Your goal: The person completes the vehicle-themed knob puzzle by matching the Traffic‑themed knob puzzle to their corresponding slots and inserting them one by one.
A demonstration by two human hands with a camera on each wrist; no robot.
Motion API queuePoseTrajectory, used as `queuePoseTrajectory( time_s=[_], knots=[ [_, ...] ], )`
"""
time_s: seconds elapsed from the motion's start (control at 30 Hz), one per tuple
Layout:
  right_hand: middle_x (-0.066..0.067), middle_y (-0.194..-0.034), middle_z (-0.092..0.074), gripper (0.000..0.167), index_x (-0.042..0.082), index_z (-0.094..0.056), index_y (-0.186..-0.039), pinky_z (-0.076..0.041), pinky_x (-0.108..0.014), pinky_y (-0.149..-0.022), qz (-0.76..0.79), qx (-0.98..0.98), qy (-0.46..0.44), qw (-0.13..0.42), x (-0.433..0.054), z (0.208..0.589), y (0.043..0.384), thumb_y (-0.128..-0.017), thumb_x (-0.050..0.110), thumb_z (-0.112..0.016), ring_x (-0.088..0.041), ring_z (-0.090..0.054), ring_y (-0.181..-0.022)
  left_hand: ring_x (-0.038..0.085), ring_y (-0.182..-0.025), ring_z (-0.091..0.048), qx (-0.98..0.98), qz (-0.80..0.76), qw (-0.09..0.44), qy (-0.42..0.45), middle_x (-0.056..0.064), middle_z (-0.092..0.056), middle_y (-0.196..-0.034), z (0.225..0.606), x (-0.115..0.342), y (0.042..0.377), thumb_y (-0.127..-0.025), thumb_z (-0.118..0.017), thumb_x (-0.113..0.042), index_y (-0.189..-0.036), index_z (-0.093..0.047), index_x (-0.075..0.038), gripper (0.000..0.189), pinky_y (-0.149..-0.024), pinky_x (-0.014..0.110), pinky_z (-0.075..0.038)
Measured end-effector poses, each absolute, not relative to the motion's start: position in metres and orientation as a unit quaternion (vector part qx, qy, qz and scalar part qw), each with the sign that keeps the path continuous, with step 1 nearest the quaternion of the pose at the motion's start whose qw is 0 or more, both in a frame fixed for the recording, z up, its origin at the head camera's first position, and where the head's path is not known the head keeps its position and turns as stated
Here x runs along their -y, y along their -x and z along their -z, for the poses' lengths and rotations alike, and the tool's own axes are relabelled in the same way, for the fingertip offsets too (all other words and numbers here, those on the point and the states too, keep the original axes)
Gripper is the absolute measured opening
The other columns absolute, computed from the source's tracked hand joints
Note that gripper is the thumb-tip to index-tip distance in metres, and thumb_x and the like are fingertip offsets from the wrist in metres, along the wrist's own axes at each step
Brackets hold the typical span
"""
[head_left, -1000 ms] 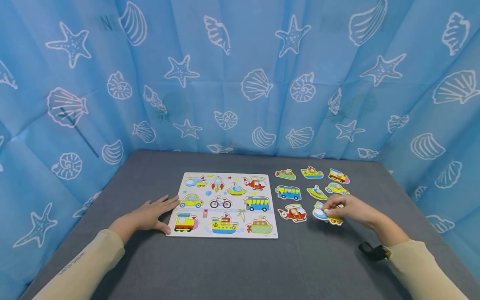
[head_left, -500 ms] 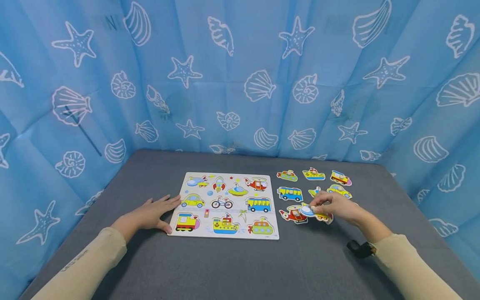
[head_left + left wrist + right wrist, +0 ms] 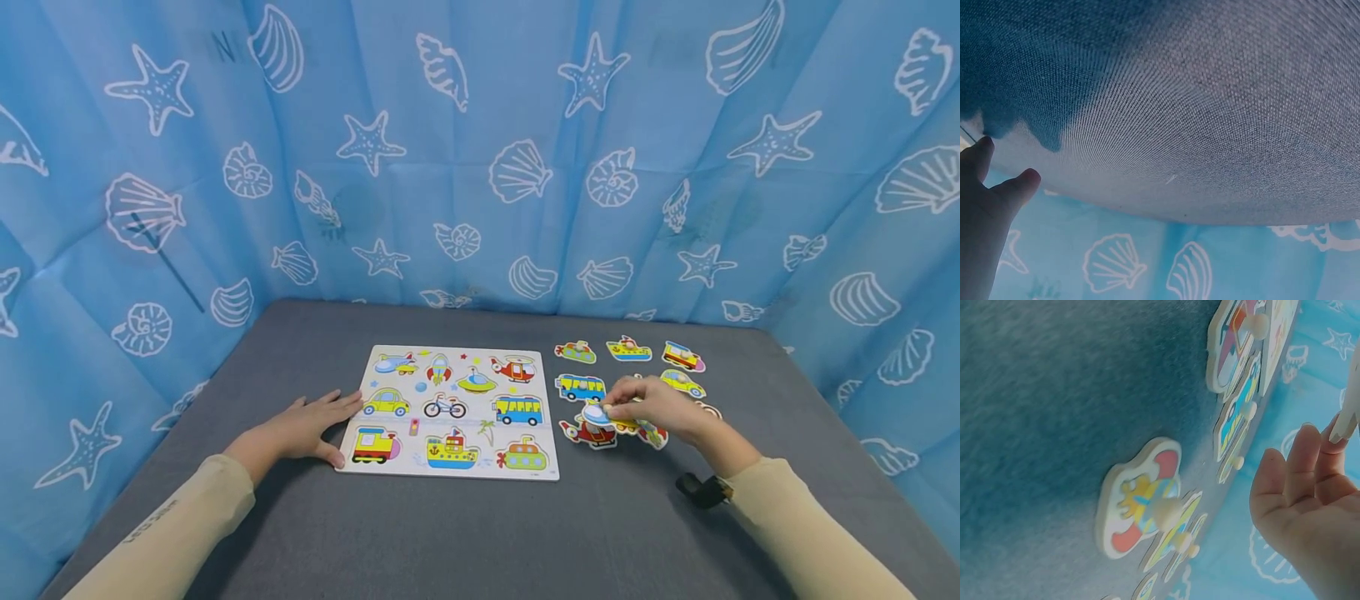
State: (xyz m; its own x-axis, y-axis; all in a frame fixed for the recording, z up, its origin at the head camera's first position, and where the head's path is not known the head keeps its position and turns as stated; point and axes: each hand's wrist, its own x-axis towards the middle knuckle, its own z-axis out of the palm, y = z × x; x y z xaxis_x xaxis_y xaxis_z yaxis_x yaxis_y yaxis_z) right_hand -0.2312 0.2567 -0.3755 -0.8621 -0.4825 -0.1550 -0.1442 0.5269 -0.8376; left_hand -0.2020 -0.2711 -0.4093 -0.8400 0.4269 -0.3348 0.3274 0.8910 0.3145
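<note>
My left hand (image 3: 303,429) lies with spread fingers along the left edge of a white puzzle board (image 3: 411,463) printed with vehicles. In the left wrist view only part of that hand (image 3: 988,203) shows. My right hand (image 3: 651,407) pinches an airplane puzzle piece (image 3: 592,414) by its knob, above the table and overlapping the helicopter piece (image 3: 581,435). A rocket piece (image 3: 654,435) lies just below this hand. In the right wrist view the held airplane piece (image 3: 1349,406) shows edge-on at the fingertips, while the rocket piece (image 3: 1124,512) lies flat with its knob up.
Behind the right hand lie a bus piece (image 3: 580,387), a submarine piece (image 3: 575,352), a ship piece (image 3: 628,349), a train piece (image 3: 682,356) and a car piece (image 3: 682,383). A black strap (image 3: 703,491) hangs at the right wrist. A blue curtain (image 3: 465,208) encloses the grey table (image 3: 420,533).
My right hand has carried the airplane piece left, from beside the helicopter piece to over it, and the rocket piece has come into sight. The left hand stays at the board's edge.
</note>
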Motion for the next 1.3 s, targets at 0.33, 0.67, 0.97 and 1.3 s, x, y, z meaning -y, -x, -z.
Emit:
queuePoseTrajectory(
  time_s=[0.33, 0.67, 0.97, 1.3],
  knots=[
    [-0.010, -0.100, -0.061, 0.020, -0.004, -0.070, -0.104, -0.048, -0.035, -0.075, 0.445, -0.853, 0.212, 0.174, -0.239, 0.375, 0.239, -0.093, 0.013, -0.066, -0.024, -0.051, -0.091, 0.043, -0.144, -0.015, -0.953, -0.116, 0.200, -0.197, 0.014, -0.021, -0.159, 0.409, 0.270, 0.203, -0.071, -0.074, -0.058, -0.153, -0.028, -0.007, 0.107, -0.106, 0.071, -0.008],
    [-0.009, -0.098, -0.059, 0.021, -0.002, -0.069, -0.104, -0.048, -0.036, -0.077, 0.447, -0.855, 0.193, 0.180, -0.221, 0.374, 0.243, -0.093, 0.016, -0.066, -0.023, -0.051, -0.089, 0.043, -0.144, -0.015, -0.953, -0.117, 0.201, -0.195, 0.013, -0.021, -0.160, 0.409, 0.270, 0.203, -0.071, -0.075, -0.057, -0.153, -0.028, -0.008, 0.107, -0.106, 0.071, -0.008],
    [-0.009, -0.097, -0.061, 0.021, -0.004, -0.068, -0.107, -0.048, -0.035, -0.075, 0.452, -0.852, 0.201, 0.171, -0.200, 0.374, 0.250, -0.094, 0.012, -0.065, -0.022, -0.052, -0.088, 0.043, -0.144, -0.015, -0.952, -0.117, 0.203, -0.196, 0.014, -0.021, -0.160, 0.407, 0.269, 0.202, -0.071, -0.075, -0.056, -0.153, -0.027, -0.007, 0.107, -0.106, 0.071, -0.009],
    [-0.007, -0.092, -0.058, 0.023, -0.004, -0.068, -0.108, -0.047, -0.033, -0.072, 0.460, -0.851, 0.184, 0.177, -0.171, 0.372, 0.257, -0.094, 0.014, -0.065, -0.021, -0.051, -0.083, 0.044, -0.144, -0.014, -0.950, -0.120, 0.208, -0.202, 0.015, -0.019, -0.160, 0.402, 0.268, 0.201, -0.074, -0.074, -0.055, -0.153, -0.026, -0.005, 0.105, -0.106, 0.071, -0.008]
  ],
)
